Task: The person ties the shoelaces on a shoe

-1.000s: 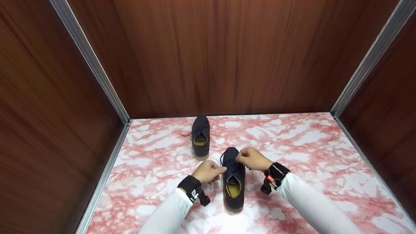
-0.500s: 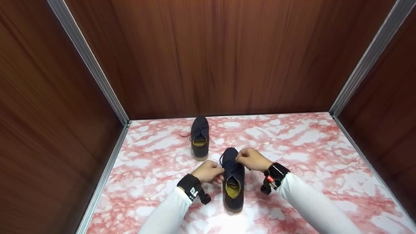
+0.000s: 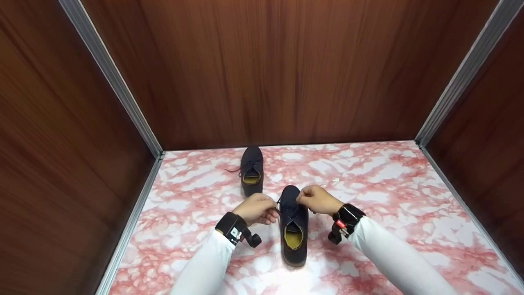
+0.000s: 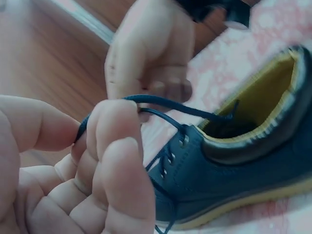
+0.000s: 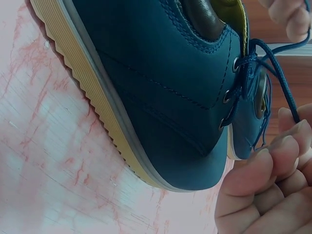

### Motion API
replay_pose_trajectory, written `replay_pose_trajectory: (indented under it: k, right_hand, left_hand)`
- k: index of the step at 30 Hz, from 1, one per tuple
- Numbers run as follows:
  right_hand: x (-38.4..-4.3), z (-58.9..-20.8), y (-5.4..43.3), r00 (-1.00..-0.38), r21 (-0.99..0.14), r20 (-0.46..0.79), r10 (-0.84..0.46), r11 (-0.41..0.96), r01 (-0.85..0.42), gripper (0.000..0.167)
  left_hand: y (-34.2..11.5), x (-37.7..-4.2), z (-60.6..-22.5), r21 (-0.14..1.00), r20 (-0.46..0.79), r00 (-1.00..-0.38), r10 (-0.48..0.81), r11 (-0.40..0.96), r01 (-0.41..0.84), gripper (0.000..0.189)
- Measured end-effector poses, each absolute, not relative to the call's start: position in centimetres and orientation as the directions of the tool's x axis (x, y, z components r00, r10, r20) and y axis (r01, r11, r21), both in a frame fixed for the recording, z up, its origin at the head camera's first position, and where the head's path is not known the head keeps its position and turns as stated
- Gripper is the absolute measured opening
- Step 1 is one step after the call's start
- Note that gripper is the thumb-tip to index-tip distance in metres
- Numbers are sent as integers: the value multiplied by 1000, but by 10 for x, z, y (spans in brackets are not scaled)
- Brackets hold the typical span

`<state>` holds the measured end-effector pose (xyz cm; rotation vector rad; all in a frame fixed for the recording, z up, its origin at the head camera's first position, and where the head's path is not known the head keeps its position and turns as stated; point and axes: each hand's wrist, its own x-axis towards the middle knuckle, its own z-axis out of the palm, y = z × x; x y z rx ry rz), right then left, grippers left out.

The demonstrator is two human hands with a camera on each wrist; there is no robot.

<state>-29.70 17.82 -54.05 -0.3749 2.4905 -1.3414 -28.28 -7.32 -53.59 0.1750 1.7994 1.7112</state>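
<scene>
A dark navy lace-up shoe (image 3: 294, 256) with a yellow lining stands on the table between my hands, toe pointing away. On its left side, my left hand (image 3: 256, 209) pinches a dark blue shoelace (image 4: 168, 103) between thumb and forefinger. The lace runs over those fingers to the shoe's eyelets. My right hand (image 3: 319, 200), to the right of the toe, pinches another stretch of shoelace (image 5: 285, 87) with fingers curled. Loops of lace cross over the shoe's tongue in the right wrist view; how they are knotted cannot be made out.
A matching shoe (image 3: 252, 157) stands farther back and left, its loose lace (image 3: 233, 169) trailing left. The tabletop (image 3: 368, 176) has a red and white marbled pattern. Brown wood-grain panels (image 3: 262, 73) with metal edging enclose the back and sides.
My left hand has moved away from the laces, slightly left and forward, and now draws a lace end out to the side. My right hand and both shoes have hardly moved.
</scene>
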Motion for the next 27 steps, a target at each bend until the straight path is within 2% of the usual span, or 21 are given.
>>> replay_pose_trajectory:
  k: [7,12,17,20,23,27]
  right_hand:
    - [-297,-540,178,-920,-845,-130,-369,526,-92,19]
    - [-297,-539,178,-918,-849,-130,-376,520,-93,18]
    - [-296,-539,178,-917,-847,-129,-378,523,-96,20]
    - [-297,-539,178,-920,-843,-123,-372,529,-101,20]
    - [-297,-539,179,-925,-837,-113,-364,537,-109,20]
    - [-298,-539,179,-933,-831,-109,-344,546,-104,20]
  left_hand:
    - [-78,-282,-539,917,-352,-760,546,38,-397,13]
    - [-70,-274,-549,916,-359,-752,552,56,-396,14]
    - [-62,-264,-559,938,-341,-772,537,249,-241,19]
    - [-63,-264,-560,925,-297,-815,498,361,-117,21]
    - [-63,-268,-561,926,-237,-872,428,372,-69,19]
    - [-60,-276,-564,949,-120,-927,356,316,-2,23]
